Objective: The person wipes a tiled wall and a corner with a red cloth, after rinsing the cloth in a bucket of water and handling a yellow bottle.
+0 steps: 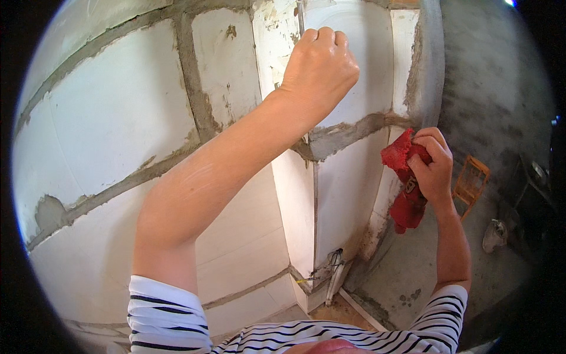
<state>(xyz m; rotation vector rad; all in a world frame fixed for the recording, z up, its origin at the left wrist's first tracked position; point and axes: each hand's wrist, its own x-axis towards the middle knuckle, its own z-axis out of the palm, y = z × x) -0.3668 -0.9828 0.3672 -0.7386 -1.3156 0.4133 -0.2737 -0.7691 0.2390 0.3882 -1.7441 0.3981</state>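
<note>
My left hand [320, 62] is raised at the upper middle, back of the hand towards me, fingers curled, against the outer corner of a white-tiled wall [349, 66]. A thin grey metal strip or rod [301, 17] shows just above its knuckles. The palm is hidden, so I cannot tell whether the hand grips it. Lower and to the right, my right hand [433, 163] pinches a crumpled red cloth or glove [409, 205] between thumb and fingers. One rough-textured end sticks out to the left, and the rest hangs down beside the wall's edge.
Large white tiles [119, 101] with wide grey mortar joints cover the left wall. Loose wires [336, 256] and white pipes [334, 283] stick out low at the corner. On the concrete floor [398, 265] at the right stand an orange frame [471, 181] and a whitish bag [494, 236].
</note>
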